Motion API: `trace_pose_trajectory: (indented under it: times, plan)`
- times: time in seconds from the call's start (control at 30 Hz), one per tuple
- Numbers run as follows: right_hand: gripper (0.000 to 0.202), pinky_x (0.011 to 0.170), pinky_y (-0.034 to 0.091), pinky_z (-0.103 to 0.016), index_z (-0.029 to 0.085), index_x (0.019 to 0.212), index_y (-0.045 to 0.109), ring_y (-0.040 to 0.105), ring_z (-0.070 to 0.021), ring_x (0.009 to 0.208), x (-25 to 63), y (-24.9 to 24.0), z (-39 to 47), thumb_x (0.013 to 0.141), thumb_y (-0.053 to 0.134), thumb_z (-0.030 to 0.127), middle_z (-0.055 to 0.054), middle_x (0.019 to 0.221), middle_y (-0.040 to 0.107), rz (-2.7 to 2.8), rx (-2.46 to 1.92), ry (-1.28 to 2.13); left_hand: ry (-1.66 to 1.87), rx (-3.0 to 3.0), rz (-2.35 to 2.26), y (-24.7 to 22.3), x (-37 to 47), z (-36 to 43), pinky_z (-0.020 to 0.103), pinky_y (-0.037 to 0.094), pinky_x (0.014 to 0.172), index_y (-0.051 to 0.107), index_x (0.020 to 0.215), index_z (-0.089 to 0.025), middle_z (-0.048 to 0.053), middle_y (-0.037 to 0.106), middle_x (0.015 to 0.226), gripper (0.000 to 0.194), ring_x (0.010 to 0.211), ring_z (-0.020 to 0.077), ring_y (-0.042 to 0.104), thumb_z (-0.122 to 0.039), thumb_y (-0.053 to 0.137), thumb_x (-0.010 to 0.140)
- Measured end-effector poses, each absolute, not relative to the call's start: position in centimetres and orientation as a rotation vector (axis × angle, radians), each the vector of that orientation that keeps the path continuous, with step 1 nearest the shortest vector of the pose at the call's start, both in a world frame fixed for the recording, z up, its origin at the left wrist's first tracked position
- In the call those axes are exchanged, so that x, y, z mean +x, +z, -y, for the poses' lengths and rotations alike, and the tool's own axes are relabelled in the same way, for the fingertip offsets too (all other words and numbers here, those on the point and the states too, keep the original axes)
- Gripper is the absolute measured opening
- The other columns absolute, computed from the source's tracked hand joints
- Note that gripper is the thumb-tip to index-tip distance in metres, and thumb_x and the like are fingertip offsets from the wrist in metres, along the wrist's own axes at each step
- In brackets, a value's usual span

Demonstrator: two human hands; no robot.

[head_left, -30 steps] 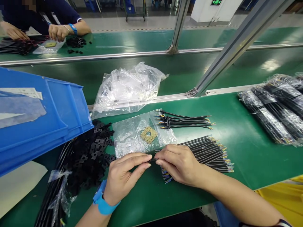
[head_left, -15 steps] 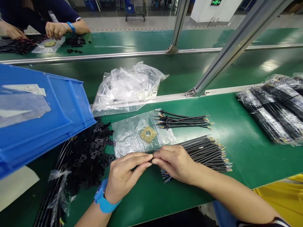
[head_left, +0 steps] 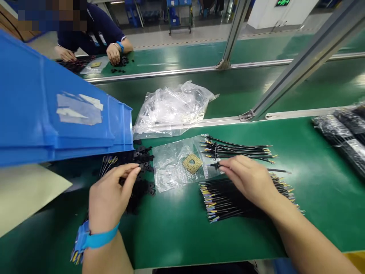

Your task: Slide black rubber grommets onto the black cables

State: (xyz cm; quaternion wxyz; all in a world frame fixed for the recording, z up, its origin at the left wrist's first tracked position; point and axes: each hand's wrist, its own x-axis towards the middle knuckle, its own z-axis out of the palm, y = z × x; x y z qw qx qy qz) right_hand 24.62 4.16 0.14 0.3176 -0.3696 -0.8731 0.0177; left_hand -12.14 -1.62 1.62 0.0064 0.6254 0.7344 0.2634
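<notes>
My right hand (head_left: 248, 179) pinches a black cable (head_left: 279, 171) by a small black fitting (head_left: 216, 165) near its left end. It hangs just over a bundle of black cables (head_left: 236, 194) with stripped, coloured wire ends, below a smaller group of cables (head_left: 242, 149) bearing black fittings. My left hand (head_left: 114, 190), wearing a blue wristband (head_left: 99, 239), has thumb and forefinger pressed together at the edge of a pile of small black plastic pieces (head_left: 142, 154). A dark piece seems to be between its fingertips, partly hidden.
A clear plastic bag (head_left: 168, 167) with a yellowish square pad (head_left: 192, 163) lies mid-table. Blue bin (head_left: 119, 125) overhangs the left side. Beyond are a crumpled bag (head_left: 173, 108) and metal posts (head_left: 299, 57). Wrapped cable packs (head_left: 339, 133) lie right. A co-worker (head_left: 99, 30) sits opposite.
My hands, together earlier, have parted: the left moved left to the black pieces, the right moved up and right with the cable. The view has shifted, and the co-worker's hand moved to their black parts.
</notes>
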Motion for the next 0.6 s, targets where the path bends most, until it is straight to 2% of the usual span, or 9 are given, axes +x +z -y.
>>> trace_pose_trajectory:
  times: [0.13,0.27,0.5,0.6]
  plan:
    - [0.024,0.083,0.058,-0.036,0.020,0.118,0.075,0.075,-0.0233,0.092,26.8,-1.3,-6.1,0.109,0.053,0.021,-0.009,0.105,0.080,2.344,-1.097,-0.007,0.473,2.289,-2.069,0.9,-13.3,2.2,0.038,0.054,0.075,0.078,0.097,-0.028,0.006,0.080,0.094,0.032,0.085,0.0284,0.072,-0.051,0.056,0.100]
    - [0.027,0.083,0.054,-0.034,0.020,0.119,0.076,0.073,-0.0206,0.092,27.5,-1.9,-6.9,0.110,0.051,0.019,-0.008,0.105,0.080,2.335,-1.161,-0.063,0.241,2.541,-1.883,-0.6,-14.1,2.3,0.044,0.052,0.071,0.079,0.106,-0.026,0.011,0.078,0.101,0.034,0.085,0.0330,0.069,-0.049,0.054,0.100]
    - [0.024,0.090,0.042,-0.036,0.028,0.119,0.079,0.065,-0.0176,0.088,26.6,-2.6,-8.0,0.107,0.061,0.018,-0.004,0.101,0.078,2.314,-1.243,-0.150,0.224,2.625,-1.790,-2.5,-14.4,1.3,0.048,0.053,0.070,0.073,0.099,-0.025,0.011,0.078,0.099,0.028,0.084,0.0362,0.069,-0.046,0.055,0.099]
    - [0.023,0.088,0.040,-0.035,0.028,0.119,0.079,0.062,-0.0186,0.089,26.5,-2.2,-7.8,0.106,0.063,0.018,-0.003,0.100,0.077,2.348,-1.215,-0.168,0.253,2.576,-1.786,-2.3,-14.2,1.3,0.045,0.053,0.067,0.069,0.093,-0.029,0.006,0.077,0.088,0.020,0.080,0.0339,0.070,-0.045,0.057,0.096]
